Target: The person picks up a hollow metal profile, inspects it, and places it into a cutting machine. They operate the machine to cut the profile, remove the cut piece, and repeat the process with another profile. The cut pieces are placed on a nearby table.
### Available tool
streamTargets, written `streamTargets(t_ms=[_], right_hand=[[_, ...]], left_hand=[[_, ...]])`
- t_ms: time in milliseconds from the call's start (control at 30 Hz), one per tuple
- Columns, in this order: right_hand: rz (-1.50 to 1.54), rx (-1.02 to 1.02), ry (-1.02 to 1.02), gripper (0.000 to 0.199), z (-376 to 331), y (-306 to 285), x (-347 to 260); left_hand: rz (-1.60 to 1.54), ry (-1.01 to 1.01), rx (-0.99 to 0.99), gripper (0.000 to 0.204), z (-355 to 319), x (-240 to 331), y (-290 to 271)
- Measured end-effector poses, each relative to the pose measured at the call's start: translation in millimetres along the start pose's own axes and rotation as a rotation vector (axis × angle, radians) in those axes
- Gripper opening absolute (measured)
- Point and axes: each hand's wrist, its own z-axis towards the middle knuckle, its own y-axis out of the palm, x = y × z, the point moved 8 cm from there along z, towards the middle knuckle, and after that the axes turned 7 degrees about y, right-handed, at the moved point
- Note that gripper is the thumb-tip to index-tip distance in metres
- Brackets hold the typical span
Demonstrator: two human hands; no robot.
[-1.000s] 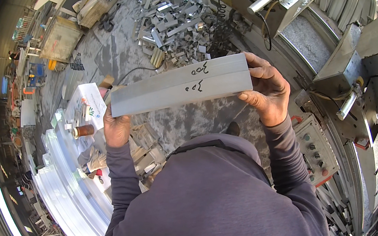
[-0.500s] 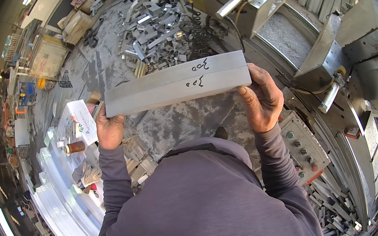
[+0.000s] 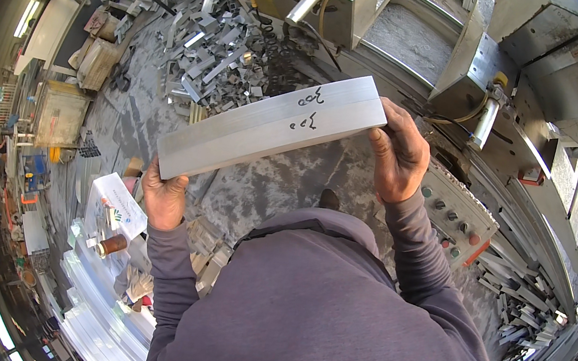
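Observation:
A long silver-grey metal bar, rectangular in section and marked in black handwriting, is held up in front of me. It slants, its right end farther away than its left. My left hand grips the near left end, thumb on the lower edge and fingers behind. At the other end my right hand pinches the bar between thumb and fingers. Some fingertips are hidden behind the metal.
Metal offcuts lie heaped on the floor ahead. A metal cutting machine stands at the far right, with a control box by my right forearm. To my left are a white box, a brown bottle and long wrapped profiles.
The surroundings have shifted in view, the machine and offcut heap sliding left, as my head turned slightly. Both hands keep their hold on the metal bar, which stays at nearly the same slant.

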Motion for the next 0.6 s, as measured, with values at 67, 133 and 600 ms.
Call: streamTargets(t_ms=[67,133,600], right_hand=[[0.12,-0.034,0.096,0.041,-3,-6,11],[0.24,-0.089,0.237,0.05,-8,-13,24],[-0.968,-0.41,-0.049,0.1,57,-7,-8]], left_hand=[[-0.005,-0.004,-0.011,0.078,3,-2,7],[-0.005,0.0,-0.03,0.077,6,-1,15],[0.075,0.124,-0.437,0.061,93,5,130]])
